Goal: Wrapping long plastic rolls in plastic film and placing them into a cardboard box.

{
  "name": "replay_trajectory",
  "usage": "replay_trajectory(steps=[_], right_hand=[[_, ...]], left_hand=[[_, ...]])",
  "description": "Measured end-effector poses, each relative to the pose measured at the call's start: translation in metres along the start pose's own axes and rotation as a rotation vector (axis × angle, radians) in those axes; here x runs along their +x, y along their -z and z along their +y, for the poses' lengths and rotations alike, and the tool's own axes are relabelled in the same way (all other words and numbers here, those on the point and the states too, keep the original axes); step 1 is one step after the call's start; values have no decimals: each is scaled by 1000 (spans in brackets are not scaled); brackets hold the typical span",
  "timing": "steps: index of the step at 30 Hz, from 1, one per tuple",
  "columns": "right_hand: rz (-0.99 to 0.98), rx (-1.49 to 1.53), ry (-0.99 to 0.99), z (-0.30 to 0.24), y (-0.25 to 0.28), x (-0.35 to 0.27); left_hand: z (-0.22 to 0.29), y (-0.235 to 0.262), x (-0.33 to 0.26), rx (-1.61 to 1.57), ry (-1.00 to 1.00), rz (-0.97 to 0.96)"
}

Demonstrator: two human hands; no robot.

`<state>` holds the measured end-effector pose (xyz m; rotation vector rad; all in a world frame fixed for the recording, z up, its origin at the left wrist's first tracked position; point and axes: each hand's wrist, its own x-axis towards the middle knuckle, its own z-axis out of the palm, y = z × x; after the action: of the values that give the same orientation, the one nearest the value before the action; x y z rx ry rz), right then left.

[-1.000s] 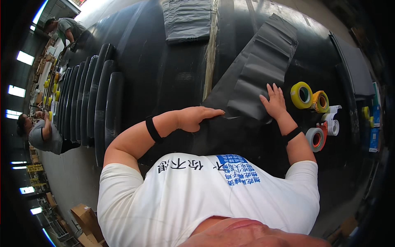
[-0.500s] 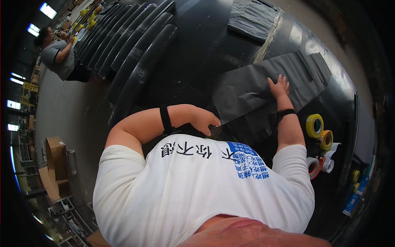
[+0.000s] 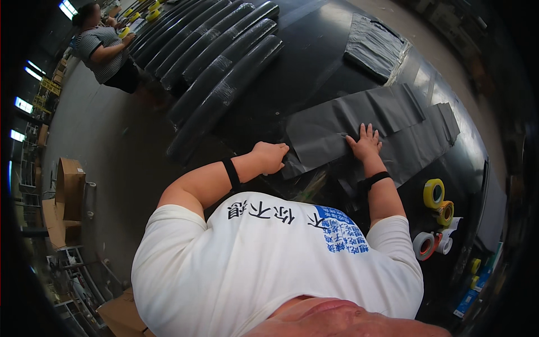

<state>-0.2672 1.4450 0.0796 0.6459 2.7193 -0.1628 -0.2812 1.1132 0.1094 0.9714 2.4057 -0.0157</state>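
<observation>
A dark grey plastic sheet (image 3: 320, 137), creased and flat, lies on the black table in front of me. My left hand (image 3: 270, 157) is closed at its left edge, fingertips pinching the edge. Pressed on the sheet's near side is my right hand (image 3: 366, 145), open with fingers spread. A second grey sheet (image 3: 421, 147) lies partly under the first and reaches farther right. Crumpled dark film shows between my hands, near my shirt, too shadowed to make out.
Long black wrapped rolls (image 3: 224, 84) lie at the far left. A stack of folded dark plastic (image 3: 377, 48) sits at the back. Tape rolls (image 3: 434, 194) stand at the right. Beyond the rolls a person (image 3: 106, 50) stands. A cardboard box (image 3: 68, 194) is at the left.
My left hand has moved away from my body and the sheet's left edge has shifted with it. My right hand has slid nearer along the sheet. The whole view has shifted.
</observation>
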Motion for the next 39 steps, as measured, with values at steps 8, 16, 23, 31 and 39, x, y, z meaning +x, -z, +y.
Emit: replay_trajectory(steps=[8, 16, 23, 31, 39], right_hand=[[-28, -50, 156, -88, 3, 8], [-61, -43, 241, -146, 9, 50], [147, 101, 89, -96, 39, -31], [38, -42, -72, 7, -61, -143], [118, -235, -67, 4, -73, -164]], left_hand=[[-30, -24, -56, -21, 77, 21], [-51, -3, -43, 17, 159, 78], [-83, -12, -27, 256, -52, 496], [-97, 1, -11, 32, -48, 160], [-103, -6, -1, 59, -76, 183]])
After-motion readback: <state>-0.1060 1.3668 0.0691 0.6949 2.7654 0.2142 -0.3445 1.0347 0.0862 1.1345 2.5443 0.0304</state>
